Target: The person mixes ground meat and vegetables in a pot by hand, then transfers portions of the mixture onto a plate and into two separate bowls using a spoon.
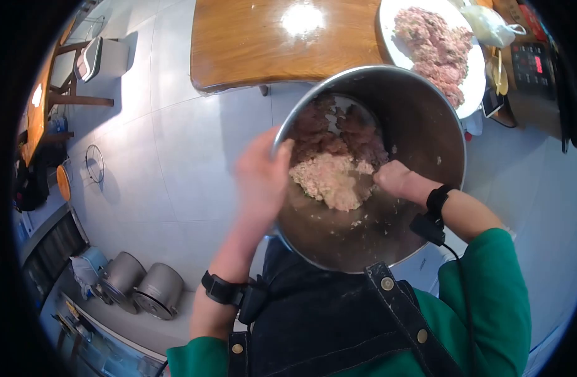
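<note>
A large, deep metal pot (426, 135) is tilted towards me, its mouth facing up. Inside, pale seasoned minced meat (332, 179) lies in front of darker, redder minced meat (361, 129). On the pot's left rim is my left hand (261, 173), slightly blurred, with the thumb over the edge and the fingers round the outside. My right hand (395, 179) reaches into the pot and is closed in a fist at the right side of the pale meat. Whatever it holds is hidden or too blurred to name.
A wooden table (269, 47) stands ahead, with a white plate (477, 78) of minced meat at its right. Beside that are a tied plastic bag (492, 26) and a cooker with a lit display (532, 63). Metal pots (160, 290) and a bin (106, 60) stand left.
</note>
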Demonstrator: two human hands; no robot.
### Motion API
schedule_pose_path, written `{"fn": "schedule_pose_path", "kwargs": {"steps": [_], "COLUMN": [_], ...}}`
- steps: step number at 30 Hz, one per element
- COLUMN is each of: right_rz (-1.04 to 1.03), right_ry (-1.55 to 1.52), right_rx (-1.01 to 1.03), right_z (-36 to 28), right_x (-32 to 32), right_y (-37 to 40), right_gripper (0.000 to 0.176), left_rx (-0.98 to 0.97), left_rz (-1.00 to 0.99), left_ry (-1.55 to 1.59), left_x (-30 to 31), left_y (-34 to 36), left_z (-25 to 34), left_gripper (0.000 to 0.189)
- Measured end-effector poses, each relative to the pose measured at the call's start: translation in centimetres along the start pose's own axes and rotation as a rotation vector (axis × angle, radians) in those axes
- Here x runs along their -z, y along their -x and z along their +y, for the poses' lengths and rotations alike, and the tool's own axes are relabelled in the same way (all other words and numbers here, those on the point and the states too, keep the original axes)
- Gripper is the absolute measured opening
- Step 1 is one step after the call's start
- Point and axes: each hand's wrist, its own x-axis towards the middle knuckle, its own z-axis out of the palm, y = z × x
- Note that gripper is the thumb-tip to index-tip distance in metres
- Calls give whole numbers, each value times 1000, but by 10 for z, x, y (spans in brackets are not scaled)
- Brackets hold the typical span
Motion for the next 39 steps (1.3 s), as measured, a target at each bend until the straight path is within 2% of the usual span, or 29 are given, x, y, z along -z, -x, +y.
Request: {"fn": "schedule_pose_path", "kwargs": {"steps": [5, 7, 9, 11, 15, 17, 19, 21, 24, 26, 30, 32, 36, 37, 39], "right_rz": [22, 38, 44, 144, 227, 394, 354, 314, 421, 616, 786, 822, 955, 950, 962], "right_ry": [-226, -435, -427, -575, -667, -646, -636, -625, -684, -727, -704, -582, -577, -573, -559], "right_rx": [-84, -141, -150, -122, -172, -123, -116, -121, -114, -72, -39, -37, 27, 25, 5], "right_z": [-7, -12, -18, -30, -50, -54, -55, -58, -60, -64, -58, -52, -52, -52, -52], "right_x": [-50, -76, -89, -86, -73, -77, -70, -59, -48, -38, -17, -15, 1, 3, 6], "right_y": [-23, -35, -44, -51, -68, -87, -96, -90, -75, -66, -39, -24, 22, 32, 49], "right_gripper": [16, 21, 27, 25, 19, 16, 16, 16, 18, 20, 20, 18, 16, 9, 16], "left_rx": [-150, -160, -179, -139, -76, -92, -95, -101, -75, 8, -131, 61, -58, -65, -93], "left_rz": [-13, -8, 1, -14, -3, -10, -10, -15, -11, -12, 11, -56, -44, -47, -54], "left_ry": [9, -23, -62, -80, -62, -87, -78, -61, 27, 29, -40, -82, -165, -183, -194], "left_x": [-2, -2, -3, -4, -7, -6, -6, -5, -7, -6, -4, -1, -3, -3, -3], "left_y": [-8, -10, -13, -13, -15, -15, -15, -14, -13, -13, -14, -12, -13, -13, -13], "left_z": [11, 16, 17, 16, 21, 19, 19, 19, 21, 21, 17, 31, 32, 30, 28], "left_gripper": [23, 23, 23, 28, 27, 26, 25, 25, 23, 21, 21, 28, 29, 28, 27]}}
